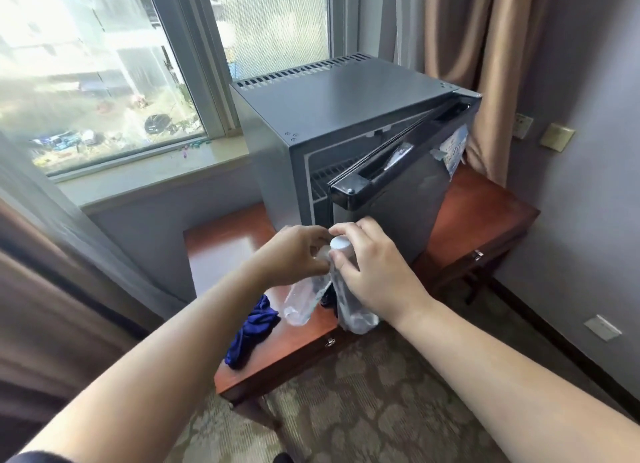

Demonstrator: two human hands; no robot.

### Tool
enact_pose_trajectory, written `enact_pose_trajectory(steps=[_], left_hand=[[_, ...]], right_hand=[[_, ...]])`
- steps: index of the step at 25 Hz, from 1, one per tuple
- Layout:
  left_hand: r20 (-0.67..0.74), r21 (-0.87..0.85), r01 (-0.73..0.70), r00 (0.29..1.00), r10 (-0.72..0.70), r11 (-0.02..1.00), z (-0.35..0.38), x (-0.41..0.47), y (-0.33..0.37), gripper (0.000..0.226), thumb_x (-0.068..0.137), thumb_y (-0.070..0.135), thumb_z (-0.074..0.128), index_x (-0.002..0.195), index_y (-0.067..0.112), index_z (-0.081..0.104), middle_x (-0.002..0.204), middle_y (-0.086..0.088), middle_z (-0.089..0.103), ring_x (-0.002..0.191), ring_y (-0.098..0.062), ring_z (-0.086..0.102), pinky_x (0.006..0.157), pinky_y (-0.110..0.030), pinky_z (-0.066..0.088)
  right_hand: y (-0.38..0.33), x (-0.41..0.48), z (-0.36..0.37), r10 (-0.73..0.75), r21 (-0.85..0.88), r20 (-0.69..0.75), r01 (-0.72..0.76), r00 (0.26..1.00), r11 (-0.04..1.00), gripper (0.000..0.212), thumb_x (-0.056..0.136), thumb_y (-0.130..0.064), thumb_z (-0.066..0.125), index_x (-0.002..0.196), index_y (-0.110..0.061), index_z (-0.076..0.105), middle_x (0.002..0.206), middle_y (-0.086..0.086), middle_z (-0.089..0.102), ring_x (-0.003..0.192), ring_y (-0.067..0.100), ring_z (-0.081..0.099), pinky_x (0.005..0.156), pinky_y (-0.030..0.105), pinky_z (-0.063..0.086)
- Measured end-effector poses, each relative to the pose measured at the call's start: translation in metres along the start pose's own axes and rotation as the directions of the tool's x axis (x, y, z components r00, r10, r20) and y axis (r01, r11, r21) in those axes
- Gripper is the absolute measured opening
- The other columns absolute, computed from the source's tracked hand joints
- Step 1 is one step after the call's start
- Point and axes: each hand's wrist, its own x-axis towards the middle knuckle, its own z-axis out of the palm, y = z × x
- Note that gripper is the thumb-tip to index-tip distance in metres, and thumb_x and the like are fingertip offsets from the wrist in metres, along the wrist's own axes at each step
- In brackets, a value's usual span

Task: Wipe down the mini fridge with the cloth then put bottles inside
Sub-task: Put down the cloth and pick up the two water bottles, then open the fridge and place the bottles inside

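A: Hands?
B: Left hand (298,251) grips the first bottle (304,300) by the neck, base slanting down-left. Right hand (370,272) is wrapped round the second bottle (353,310), white cap up, near upright.
A: Fridge from there?
B: Mini fridge (346,116) is dead ahead on the table (221,251), just past both hands. Door (398,199) is ajar with the gap on the left, so the left hand is nearer.
A: Inside?
B: Only a wire shelf (322,178) shows; the rest is hidden. Cloth (251,331) lies on the table, untouched.

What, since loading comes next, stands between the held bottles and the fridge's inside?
The mini fridge has its half-open door slanting across most of the opening, beyond the right bottle. The gap at its left, nearer the left bottle, looks clear.
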Motion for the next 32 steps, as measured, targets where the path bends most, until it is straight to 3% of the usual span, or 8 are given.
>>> enact_pose_trajectory(steps=[3, 7, 11, 16, 21, 25, 28, 32], left_hand=[[-0.034, -0.054, -0.073, 0.997, 0.071, 0.996, 0.015, -0.018, 0.018, 0.023, 0.076, 0.031, 0.076, 0.094, 0.040, 0.065, 0.072, 0.036, 0.060, 0.064, 0.009, 0.055, 0.060, 0.000, 0.036], [0.019, -0.054, -0.108, 0.994, 0.109, 0.993, 0.021, -0.029, 0.039, 0.035, 0.078, 0.032, 0.074, 0.070, 0.055, 0.049, 0.069, 0.030, 0.056, 0.058, 0.003, 0.049, 0.054, -0.006, 0.037], [0.097, -0.027, -0.068, 0.993, 0.071, 0.997, 0.032, -0.039, 0.055, 0.048, 0.079, 0.025, 0.074, 0.080, 0.068, 0.055, 0.072, 0.035, 0.060, 0.063, 0.007, 0.056, 0.055, -0.008, 0.042], [-0.012, -0.068, 0.135, 0.991, -0.136, 0.988, 0.052, -0.044, 0.043, 0.043, 0.083, 0.026, 0.077, 0.125, 0.033, 0.069, 0.074, 0.029, 0.064, 0.070, 0.001, 0.063, 0.074, -0.024, 0.055], [-0.136, -0.025, 0.266, 0.954, -0.267, 0.964, 0.066, -0.025, 0.012, 0.037, 0.085, 0.033, 0.077, 0.122, 0.030, 0.069, 0.097, 0.007, 0.064, 0.079, -0.011, 0.065, 0.080, -0.034, 0.057], [-0.227, -0.004, 0.369, 0.905, -0.360, 0.930, 0.084, 0.018, 0.001, 0.033, 0.087, 0.036, 0.071, 0.117, 0.023, 0.066, 0.108, 0.002, 0.063, 0.097, -0.021, 0.062, 0.078, -0.029, 0.048], [-0.212, -0.041, 0.316, 0.924, -0.318, 0.948, 0.102, 0.050, 0.000, 0.030, 0.090, 0.028, 0.065, 0.119, 0.021, 0.063, 0.115, -0.003, 0.063, 0.104, -0.026, 0.063, 0.078, -0.029, 0.044], [-0.204, -0.154, 0.254, 0.937, -0.282, 0.955, 0.106, 0.086, -0.015, 0.031, 0.091, 0.018, 0.065, 0.122, 0.018, 0.061, 0.126, -0.008, 0.063, 0.109, -0.030, 0.063, 0.081, -0.032, 0.047]], right_hand=[[-0.001, -0.030, -0.002, 0.010, 0.030, -0.097, -0.007, 0.995, 1.000, 0.035, 0.100, -0.026, 0.062, 0.132, -0.013, 0.063, 0.120, -0.001, 0.058, 0.108, 0.015, 0.062, 0.095, 0.034, 0.054], [-0.001, -0.059, -0.011, -0.024, 0.038, -0.114, 0.028, 0.993, 0.999, 0.039, 0.101, -0.026, 0.061, 0.138, -0.015, 0.061, 0.121, -0.005, 0.057, 0.107, 0.013, 0.063, 0.092, 0.033, 0.057], [0.005, -0.077, -0.020, -0.036, 0.055, -0.045, 0.039, 0.998, 0.998, 0.039, 0.103, -0.022, 0.058, 0.141, -0.013, 0.060, 0.122, -0.004, 0.058, 0.107, 0.016, 0.064, 0.091, 0.035, 0.057], [0.021, -0.082, -0.009, -0.053, 0.041, 0.082, 0.050, 0.995, 0.998, 0.036, 0.104, -0.020, 0.055, 0.139, -0.016, 0.060, 0.125, -0.003, 0.058, 0.114, 0.018, 0.062, 0.092, 0.036, 0.056], [0.039, -0.040, 0.012, 0.055, -0.077, 0.115, -0.047, 0.992, 0.996, 0.038, 0.102, -0.020, 0.057, 0.140, -0.019, 0.058, 0.130, -0.002, 0.059, 0.125, 0.019, 0.051, 0.098, 0.038, 0.054], [0.050, 0.007, 0.034, 0.185, -0.312, 0.089, -0.149, 0.979, 0.938, 0.043, 0.101, -0.010, 0.053, 0.143, -0.019, 0.052, 0.134, 0.002, 0.053, 0.121, 0.024, 0.050, 0.082, 0.037, 0.056], [0.057, 0.039, 0.050, 0.309, -0.353, 0.057, -0.270, 0.949, 0.896, 0.040, 0.098, -0.005, 0.054, 0.136, -0.016, 0.054, 0.133, 0.007, 0.049, 0.120, 0.028, 0.049, 0.079, 0.039, 0.055], [0.078, 0.084, 0.052, 0.500, -0.272, -0.054, -0.495, 0.864, 0.826, 0.039, 0.095, -0.002, 0.058, 0.133, -0.011, 0.058, 0.137, 0.011, 0.047, 0.126, 0.033, 0.050, 0.096, 0.046, 0.053]])
